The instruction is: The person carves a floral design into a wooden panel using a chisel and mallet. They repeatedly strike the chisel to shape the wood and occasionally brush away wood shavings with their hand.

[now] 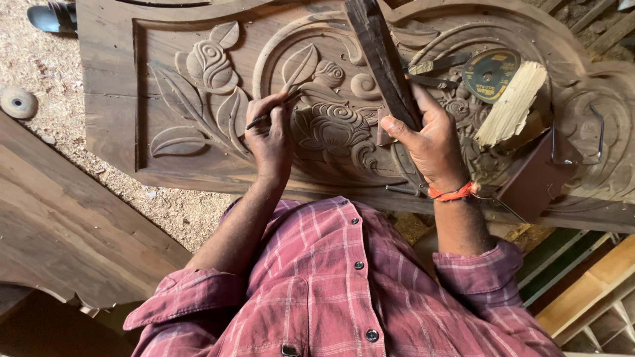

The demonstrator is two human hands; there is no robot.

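Nearest the wearer, below the carved panel [119, 112], a plaid shirt [331, 284] and both forearms filled the view.

The left hand [270, 140] was closed in a pencil-like pinch around a thin chisel [274, 109]. Its tip rested on the panel beside the central flower carving [334, 129].

The right hand [430, 142], with a red wrist thread [453, 193], was wrapped fully around a dark wooden mallet [382, 59]. The mallet was raised over the panel's middle, apart from the chisel.

Farther across the panel, to the right of the flower, lay a round cutting disc [489, 73], a pale wood block [512, 102] and loose tools [436, 65]. Sawdust [40, 59] covered the ground beyond the panel's left edge.

Risks, as judged:
- The left fingers sat close to the chisel's struck end, so an off-line blow could land on them.
- A heavy strike could drive the tip past the line and chip a finished petal.
- Vibration could walk the disc and loose tools off the panel's sloped relief.
- No clamp was visible on the panel, so it could shift under blows.
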